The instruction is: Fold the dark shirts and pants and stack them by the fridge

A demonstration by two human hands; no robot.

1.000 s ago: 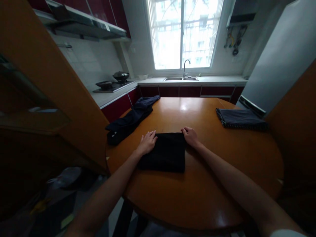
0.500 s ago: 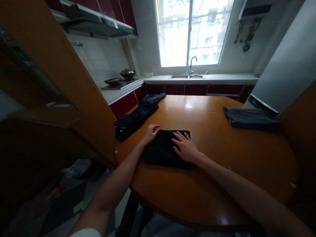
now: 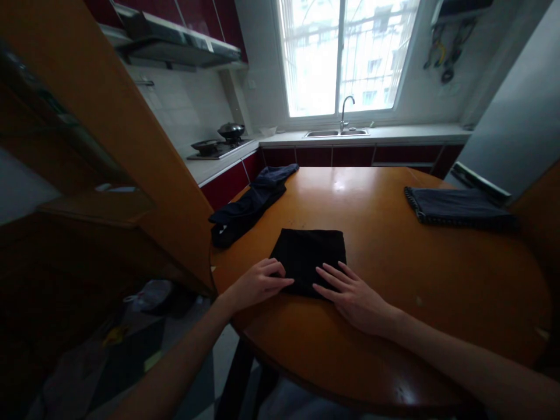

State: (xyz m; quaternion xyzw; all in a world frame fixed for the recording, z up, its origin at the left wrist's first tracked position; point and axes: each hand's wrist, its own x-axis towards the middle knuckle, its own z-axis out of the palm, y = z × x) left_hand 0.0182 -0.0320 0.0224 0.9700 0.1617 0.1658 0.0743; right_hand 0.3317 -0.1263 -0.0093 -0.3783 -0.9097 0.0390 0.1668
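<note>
The bare left hand [image 3: 260, 283] is resting at the lower-left corner of a flat, folded black cloth [image 3: 308, 251], its fingers partly curled and the thumb side lying along the near edge. Whether it is pinching fabric or only touching it, I cannot tell. The bare right hand [image 3: 361, 300] is lying palm down on the lower-right corner, fingers well spread and pressing on top, gripping nothing. The two hands are staying apart, with black fabric showing between them.

The likeliest trouble is sitting at that near edge: uneven pressure from the two hands could be rucking the layers or skewing the corners, and a sideways push could be sliding the whole bundle, since the surface is looking smooth. The dark colour is hiding any creases, so a loose layer could be passing unnoticed.

The cloth is lying at the centre of the frame on a glossy orange-brown wooden table [image 3: 371, 216]. Farther out, a crumpled dark-navy garment [image 3: 256, 201] is stretching along the tabletop's left edge, and a flat grey-blue fabric bundle with a patterned border [image 3: 457, 204] is resting at right, well apart from both hands.
</note>
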